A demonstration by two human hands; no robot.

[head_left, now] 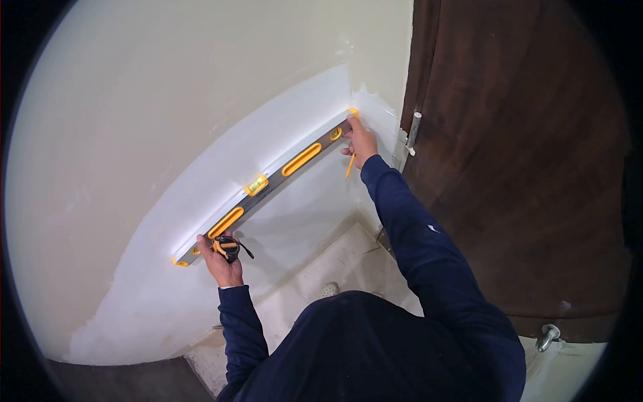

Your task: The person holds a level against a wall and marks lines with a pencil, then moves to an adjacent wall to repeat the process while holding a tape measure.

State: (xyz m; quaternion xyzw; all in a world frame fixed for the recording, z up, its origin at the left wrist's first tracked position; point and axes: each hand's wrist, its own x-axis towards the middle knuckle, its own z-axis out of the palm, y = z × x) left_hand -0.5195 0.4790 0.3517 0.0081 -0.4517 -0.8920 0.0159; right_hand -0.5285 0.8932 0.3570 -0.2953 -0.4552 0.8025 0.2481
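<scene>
A long grey spirit level (274, 181) with yellow end caps and yellow-rimmed slots lies against the white-patched wall, slanting up to the right in view. My left hand (222, 268) grips its lower-left end, and a black and orange tape measure (228, 248) with a dark strap is also held there. At the upper-right end, near the corner, my right hand (362, 142) grips the level. A yellow pencil (350, 165) sticks downward from the fingers of that hand. The level's middle vial (256, 185) faces me, but its bubble is too small to read.
A dark brown door (516, 154) stands on the right, with a metal hinge (414, 130) by its frame. Below the wall is a pale dusty floor (315, 268). A metal door handle (548, 335) juts out at lower right, and a dark surface (127, 382) lies at lower left.
</scene>
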